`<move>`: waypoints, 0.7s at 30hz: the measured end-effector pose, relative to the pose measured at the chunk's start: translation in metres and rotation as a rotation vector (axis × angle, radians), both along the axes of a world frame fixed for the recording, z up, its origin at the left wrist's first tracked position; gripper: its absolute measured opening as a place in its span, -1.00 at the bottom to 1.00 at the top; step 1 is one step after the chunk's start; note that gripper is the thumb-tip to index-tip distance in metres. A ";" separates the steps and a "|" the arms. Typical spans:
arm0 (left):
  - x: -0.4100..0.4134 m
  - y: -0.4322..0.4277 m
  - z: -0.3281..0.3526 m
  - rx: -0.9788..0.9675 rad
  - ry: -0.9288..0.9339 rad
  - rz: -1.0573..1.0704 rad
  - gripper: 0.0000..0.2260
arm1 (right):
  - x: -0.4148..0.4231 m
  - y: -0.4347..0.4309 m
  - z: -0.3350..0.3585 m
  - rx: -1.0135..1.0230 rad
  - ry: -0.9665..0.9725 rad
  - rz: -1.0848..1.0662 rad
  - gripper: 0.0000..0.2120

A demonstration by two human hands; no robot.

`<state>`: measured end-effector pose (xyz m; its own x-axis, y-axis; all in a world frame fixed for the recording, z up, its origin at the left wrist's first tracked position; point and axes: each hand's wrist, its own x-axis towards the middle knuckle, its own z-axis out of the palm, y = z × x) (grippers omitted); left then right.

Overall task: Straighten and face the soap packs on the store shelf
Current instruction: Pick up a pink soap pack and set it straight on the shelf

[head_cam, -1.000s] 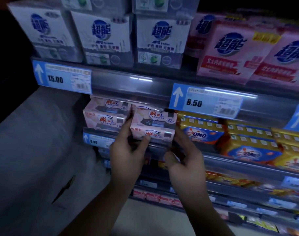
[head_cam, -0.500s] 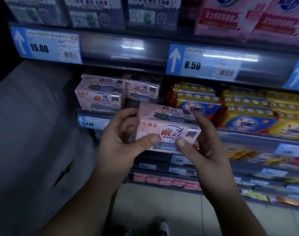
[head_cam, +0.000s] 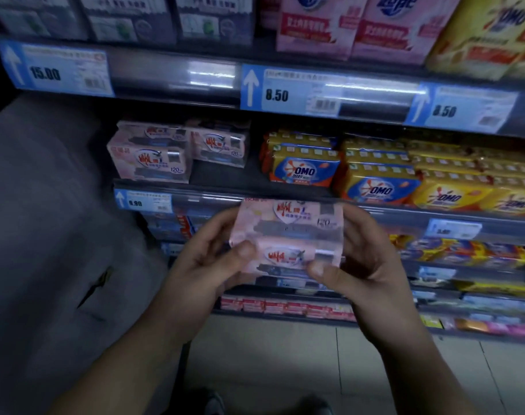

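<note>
Fingers (head_cam: pixel 243 250) of your left hand (head_cam: pixel 204 265) and right hand (head_cam: pixel 369 265) curl round the ends of one pink soap pack (head_cam: pixel 288 232). It is a block in glossy film wrap, marked "120". You hold it off the shelf (head_cam: pixel 219 175), right of and below the 8.90 price tag (head_cam: pixel 143 202). Above that tag sit matching pink packs (head_cam: pixel 150 157). Up and right of it sit yellow OMO packs (head_cam: pixel 304 170). Finer lettering is blurred.

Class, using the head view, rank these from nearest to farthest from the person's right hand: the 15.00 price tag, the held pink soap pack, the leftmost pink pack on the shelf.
1. Held pink soap pack, gripped by the right hand itself.
2. Leftmost pink pack on the shelf, up and leftward.
3. 15.00 price tag, far upper left.
</note>
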<state>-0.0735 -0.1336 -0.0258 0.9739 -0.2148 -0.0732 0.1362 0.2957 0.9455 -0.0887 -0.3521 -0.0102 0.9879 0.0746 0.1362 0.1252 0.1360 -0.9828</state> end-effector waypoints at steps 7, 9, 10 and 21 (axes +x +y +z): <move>-0.011 -0.034 0.007 0.082 -0.148 0.202 -0.45 | 0.005 -0.039 -0.001 -0.059 0.053 0.176 -0.31; -0.015 -0.042 0.007 0.045 -0.218 0.174 -0.34 | 0.007 -0.047 -0.003 -0.052 0.067 0.096 -0.37; -0.016 -0.047 0.006 0.027 -0.241 0.161 -0.27 | 0.007 -0.051 -0.004 0.004 0.095 0.089 -0.36; -0.016 -0.059 0.009 0.053 -0.274 0.132 -0.10 | 0.011 -0.064 0.009 0.147 0.194 0.020 -0.38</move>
<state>-0.0896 -0.1926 -0.0164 0.9782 -0.0881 0.1882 -0.1621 0.2435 0.9563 -0.0781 -0.4159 -0.0015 0.9951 0.0880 -0.0452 -0.0683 0.2799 -0.9576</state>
